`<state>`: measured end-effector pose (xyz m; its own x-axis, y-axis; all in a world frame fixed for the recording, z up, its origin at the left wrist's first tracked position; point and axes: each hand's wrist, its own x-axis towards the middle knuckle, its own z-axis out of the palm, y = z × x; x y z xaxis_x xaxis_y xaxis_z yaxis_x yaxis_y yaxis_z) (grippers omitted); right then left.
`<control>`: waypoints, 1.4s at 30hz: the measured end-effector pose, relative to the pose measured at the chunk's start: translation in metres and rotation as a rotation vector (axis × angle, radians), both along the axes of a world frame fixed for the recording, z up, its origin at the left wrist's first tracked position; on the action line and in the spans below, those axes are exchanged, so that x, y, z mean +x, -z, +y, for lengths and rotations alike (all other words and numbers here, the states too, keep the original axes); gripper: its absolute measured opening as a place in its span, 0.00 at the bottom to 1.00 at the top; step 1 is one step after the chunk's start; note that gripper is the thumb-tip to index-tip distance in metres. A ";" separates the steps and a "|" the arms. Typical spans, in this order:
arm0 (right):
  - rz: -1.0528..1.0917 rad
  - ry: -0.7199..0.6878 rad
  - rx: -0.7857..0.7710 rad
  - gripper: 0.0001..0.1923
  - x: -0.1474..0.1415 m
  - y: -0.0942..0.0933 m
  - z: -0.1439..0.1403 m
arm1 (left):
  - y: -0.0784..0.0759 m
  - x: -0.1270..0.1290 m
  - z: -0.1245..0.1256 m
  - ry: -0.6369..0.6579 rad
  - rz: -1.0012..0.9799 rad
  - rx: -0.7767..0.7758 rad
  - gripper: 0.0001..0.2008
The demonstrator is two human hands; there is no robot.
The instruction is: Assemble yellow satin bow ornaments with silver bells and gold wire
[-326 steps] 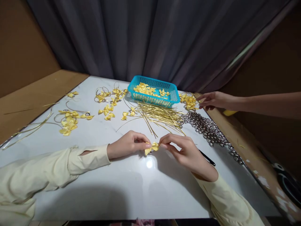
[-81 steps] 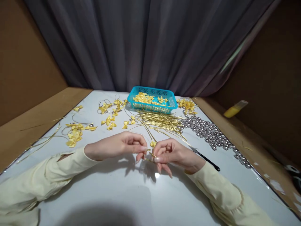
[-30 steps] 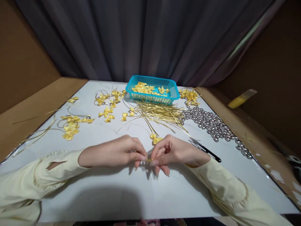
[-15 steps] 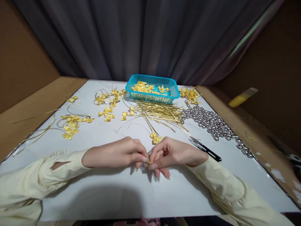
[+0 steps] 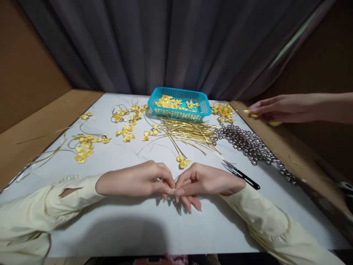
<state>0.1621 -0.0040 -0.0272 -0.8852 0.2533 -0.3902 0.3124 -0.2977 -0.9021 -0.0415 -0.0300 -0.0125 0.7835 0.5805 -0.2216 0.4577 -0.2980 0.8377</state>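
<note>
My left hand and my right hand meet above the front middle of the white table. Thumb and forefinger of each are pinched on a short bit of gold cord, most of it hidden by the fingertips. The other fingers of my right hand hang loosely below. Just beyond my hands lies a yellow ribbon bow with a thin strand. Farther back is a pile of straight gold cords. Black thread snips rest beside my right wrist.
A turquoise basket of yellow bows stands at the back. Silver bells or beads spread along the right. Finished-looking bows with cord loops lie left. Another person's hand reaches in from the right, holding something yellow.
Another person's hand has come in at the right, where a yellow-filled clear piece showed before. My fingertips have drawn closer together, so less gold cord shows between them.
</note>
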 end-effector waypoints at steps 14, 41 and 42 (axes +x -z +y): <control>0.016 -0.112 0.061 0.12 0.003 0.010 0.003 | -0.004 0.005 -0.006 -0.052 0.001 0.076 0.07; -0.124 -0.076 0.294 0.10 0.003 -0.002 -0.002 | 0.007 0.008 -0.006 -0.063 0.005 0.040 0.08; -0.133 -0.049 0.302 0.10 0.005 -0.003 -0.001 | 0.006 0.008 -0.006 -0.072 0.008 0.055 0.08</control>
